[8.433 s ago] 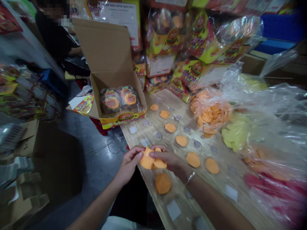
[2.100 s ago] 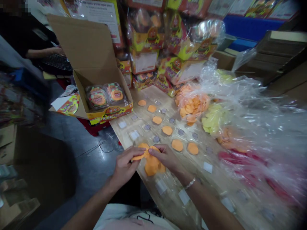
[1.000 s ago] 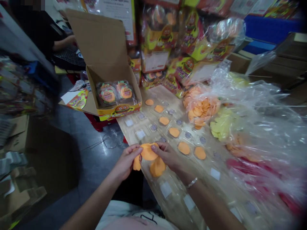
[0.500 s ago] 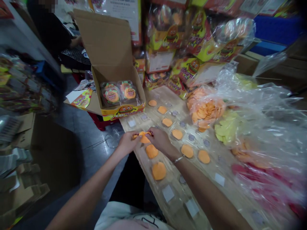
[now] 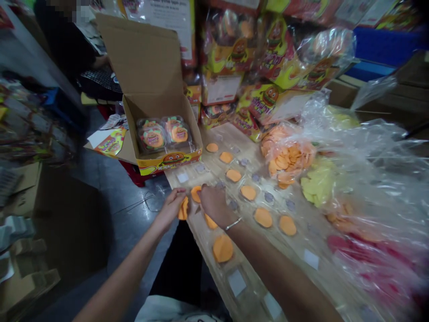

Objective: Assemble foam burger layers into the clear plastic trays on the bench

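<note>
Your left hand [image 5: 170, 208] is pinching orange pieces [image 5: 182, 208] just off the table [image 5: 229, 129] edge, while your right hand [image 5: 214, 204] is touching an orange disc [image 5: 195, 194] near that edge, its grip hidden, so I cannot tell if it is clamping; more discs [image 5: 248, 192] are lying beyond, an open carton [image 5: 161, 105] is standing past your left hand, and a bag of orange pieces [image 5: 288, 154] is resting to the right

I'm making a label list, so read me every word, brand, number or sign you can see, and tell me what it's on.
No text is sharp enough to quote.
Open box's front strip: lettering beside a burger cartoon, too blurred.
Clear packs inside it: lettering too small.
Colourful card beside it: lettering blurred.
Wrapped pack behind the table: purple lettering, blurred.
White label: print too small.
Large white panel above: lines too blurred.
</note>
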`<state>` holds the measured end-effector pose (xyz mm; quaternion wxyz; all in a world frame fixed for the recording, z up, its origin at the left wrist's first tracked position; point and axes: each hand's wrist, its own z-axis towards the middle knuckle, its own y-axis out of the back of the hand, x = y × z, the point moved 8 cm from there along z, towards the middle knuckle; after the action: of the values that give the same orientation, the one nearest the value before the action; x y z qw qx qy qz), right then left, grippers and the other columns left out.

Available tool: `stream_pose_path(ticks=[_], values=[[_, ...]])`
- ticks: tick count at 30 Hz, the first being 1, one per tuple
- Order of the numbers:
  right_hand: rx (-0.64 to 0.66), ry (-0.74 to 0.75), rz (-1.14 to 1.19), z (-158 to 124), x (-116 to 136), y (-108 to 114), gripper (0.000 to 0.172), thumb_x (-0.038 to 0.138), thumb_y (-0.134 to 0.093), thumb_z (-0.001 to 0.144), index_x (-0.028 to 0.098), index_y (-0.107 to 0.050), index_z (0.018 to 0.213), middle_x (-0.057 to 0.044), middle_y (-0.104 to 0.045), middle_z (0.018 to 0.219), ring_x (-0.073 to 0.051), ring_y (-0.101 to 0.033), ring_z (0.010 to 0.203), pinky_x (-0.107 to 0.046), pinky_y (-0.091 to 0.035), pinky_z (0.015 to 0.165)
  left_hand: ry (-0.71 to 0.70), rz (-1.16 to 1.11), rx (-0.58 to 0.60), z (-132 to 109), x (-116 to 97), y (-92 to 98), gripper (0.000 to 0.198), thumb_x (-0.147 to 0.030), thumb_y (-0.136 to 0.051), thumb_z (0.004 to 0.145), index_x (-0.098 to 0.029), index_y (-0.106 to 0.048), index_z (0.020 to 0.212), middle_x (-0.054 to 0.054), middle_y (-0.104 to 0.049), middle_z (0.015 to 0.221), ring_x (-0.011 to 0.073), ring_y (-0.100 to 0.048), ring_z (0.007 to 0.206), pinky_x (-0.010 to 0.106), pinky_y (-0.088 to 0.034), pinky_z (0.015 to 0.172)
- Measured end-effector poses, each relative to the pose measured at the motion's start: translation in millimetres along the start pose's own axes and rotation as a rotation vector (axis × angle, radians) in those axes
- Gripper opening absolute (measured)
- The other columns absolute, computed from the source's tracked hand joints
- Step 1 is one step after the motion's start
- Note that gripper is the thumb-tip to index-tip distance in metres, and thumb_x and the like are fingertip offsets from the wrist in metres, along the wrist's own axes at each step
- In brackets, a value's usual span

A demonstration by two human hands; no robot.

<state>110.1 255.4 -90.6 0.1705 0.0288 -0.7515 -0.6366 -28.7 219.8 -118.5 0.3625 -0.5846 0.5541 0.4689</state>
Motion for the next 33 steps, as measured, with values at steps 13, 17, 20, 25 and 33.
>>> stream_pose_path(ticks=[13,17,20,25,33], values=[[0.061,0.097,0.883,-43,-7,10,0.025,0.037,-0.056,0.085,0.016,-0.066,0.075,0.003,-0.053,0.058,-0.009,-0.041,0.052,-0.022,-0.027,0.05,0.112,-0.361,0.147,-37,-21,-16.3,0.045,-0.028,-0.075,0.063,-0.017,-0.059,0.104,0.0,-0.066,0.076,0.012,-0.06,0.062,0.022,-0.046,0.059],[0.132,0.075,1.161,-46,-10,3,0.028,0.043,-0.061,0.08,0.015,-0.065,0.078,0.004,-0.05,0.059,-0.008,-0.037,0.051,-0.022,-0.025,0.049,0.057,-0.324,0.132,-40,-25,-16.9,0.043,-0.033,-0.074,0.067,-0.018,-0.06,0.104,0.001,-0.067,0.082,0.0124,-0.06,0.068,0.023,-0.046,0.063],[0.142,0.152,1.182,-57,-5,13,0.027,0.041,-0.06,0.081,0.015,-0.063,0.077,0.005,-0.045,0.058,-0.008,-0.035,0.051,-0.022,-0.025,0.049,-0.035,-0.234,0.116,-42,-29,-18.1,0.037,-0.035,-0.073,0.07,-0.018,-0.064,0.101,0.001,-0.068,0.086,0.013,-0.059,0.073,0.023,-0.046,0.068],[-0.038,0.299,0.98,-75,-9,38,0.022,0.033,-0.052,0.091,0.017,-0.062,0.08,0.004,-0.054,0.066,-0.009,-0.046,0.059,-0.021,-0.034,0.056,-0.081,-0.141,0.153,-53,-35,-41.4,0.034,-0.044,-0.072,0.072,-0.019,-0.07,0.095,0.004,-0.07,0.097,0.0179,-0.06,0.09,0.025,-0.046,0.08],[-0.261,0.078,0.178,-118,-51,66,0.025,0.042,-0.055,0.09,0.018,-0.06,0.097,-0.005,-0.07,0.09,-0.019,-0.065,0.077,-0.024,-0.041,0.059,0.18,-0.199,0.41,-73,-31,-100.8,0.049,-0.039,-0.086,0.056,-0.021,-0.069,0.099,0.001,-0.071,0.093,0.0152,-0.063,0.087,0.02,-0.048,0.073]])
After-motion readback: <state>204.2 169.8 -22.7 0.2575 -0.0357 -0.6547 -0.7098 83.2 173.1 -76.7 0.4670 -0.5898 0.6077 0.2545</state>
